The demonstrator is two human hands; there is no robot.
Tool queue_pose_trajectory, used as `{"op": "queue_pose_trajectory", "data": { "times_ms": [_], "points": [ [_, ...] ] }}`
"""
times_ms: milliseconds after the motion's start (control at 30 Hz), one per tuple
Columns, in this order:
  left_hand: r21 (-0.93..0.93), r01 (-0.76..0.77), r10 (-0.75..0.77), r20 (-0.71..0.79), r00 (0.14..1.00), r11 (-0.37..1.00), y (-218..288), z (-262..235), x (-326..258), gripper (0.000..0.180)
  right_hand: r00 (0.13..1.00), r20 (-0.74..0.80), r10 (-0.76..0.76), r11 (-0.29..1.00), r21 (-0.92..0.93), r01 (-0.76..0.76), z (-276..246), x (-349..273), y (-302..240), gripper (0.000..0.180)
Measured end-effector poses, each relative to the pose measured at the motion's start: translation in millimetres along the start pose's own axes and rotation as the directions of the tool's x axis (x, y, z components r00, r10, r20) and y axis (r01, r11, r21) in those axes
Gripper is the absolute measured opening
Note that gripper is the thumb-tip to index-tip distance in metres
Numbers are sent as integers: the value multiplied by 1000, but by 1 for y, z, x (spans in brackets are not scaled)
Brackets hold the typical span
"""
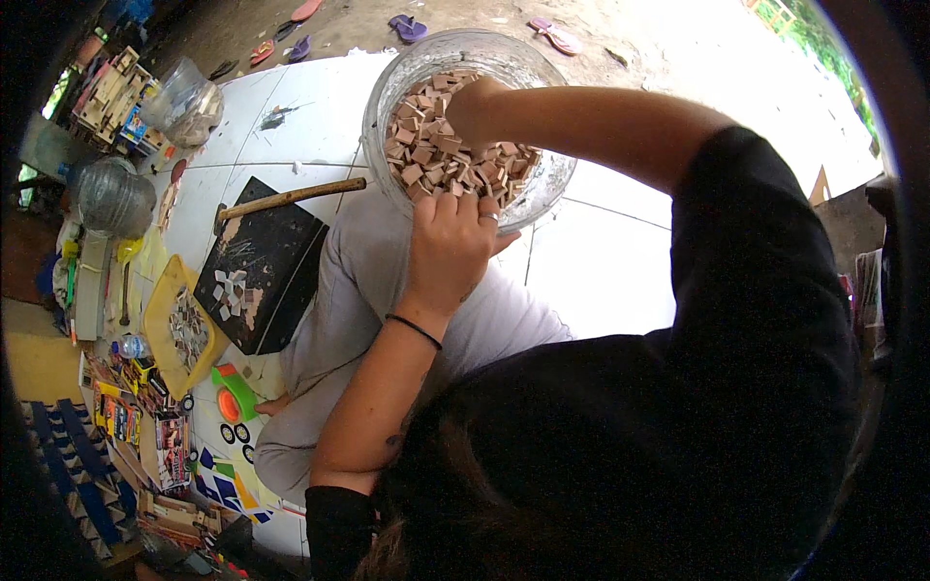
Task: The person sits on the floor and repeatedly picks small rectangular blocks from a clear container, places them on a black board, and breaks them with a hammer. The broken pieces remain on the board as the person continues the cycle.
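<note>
A clear glass bowl full of small pinkish-brown square tiles rests on my lap, in the upper middle of the head view. My left hand grips the bowl's near rim, with a ring on one finger and a black band on the wrist. My right hand reaches down into the bowl from the right, its fingers buried among the tiles. What the fingers hold, if anything, is hidden.
A black square board with a small white tile pattern lies to the left, with a wooden-handled hammer at its far edge. Further left are a yellow tray of tile pieces, glass jars, a water bottle and printed boxes. Sandals lie beyond the white floor.
</note>
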State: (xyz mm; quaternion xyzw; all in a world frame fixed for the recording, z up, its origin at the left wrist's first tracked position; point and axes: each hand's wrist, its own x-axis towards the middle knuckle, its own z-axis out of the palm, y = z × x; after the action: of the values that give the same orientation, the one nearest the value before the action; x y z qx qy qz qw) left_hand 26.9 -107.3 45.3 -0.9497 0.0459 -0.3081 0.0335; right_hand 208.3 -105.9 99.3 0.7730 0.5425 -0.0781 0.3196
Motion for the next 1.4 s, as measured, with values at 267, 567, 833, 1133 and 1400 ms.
{"op": "queue_pose_trajectory", "data": {
  "times_ms": [267,567,833,1133,1400],
  "points": [
    [-4,-17,17,-9,1000,1000,-2,0,1,46,992,-100,-74,997,-46,69,13,22,-6,39],
    [40,-52,50,35,998,998,1,-1,-8,40,989,-86,-120,427,895,130,8,-30,12,34],
    [32,-40,39,23,999,999,0,1,-6,42,951,-296,88,-116,945,305,3,-64,-8,20],
    [20,-19,18,31,999,1000,1,2,-2,39,841,-420,341,-773,384,505,5,-99,-2,43],
    [47,5,-7,40,999,999,1,1,0,39,886,-384,262,-540,702,464,3,-79,18,34]
  ]
}}
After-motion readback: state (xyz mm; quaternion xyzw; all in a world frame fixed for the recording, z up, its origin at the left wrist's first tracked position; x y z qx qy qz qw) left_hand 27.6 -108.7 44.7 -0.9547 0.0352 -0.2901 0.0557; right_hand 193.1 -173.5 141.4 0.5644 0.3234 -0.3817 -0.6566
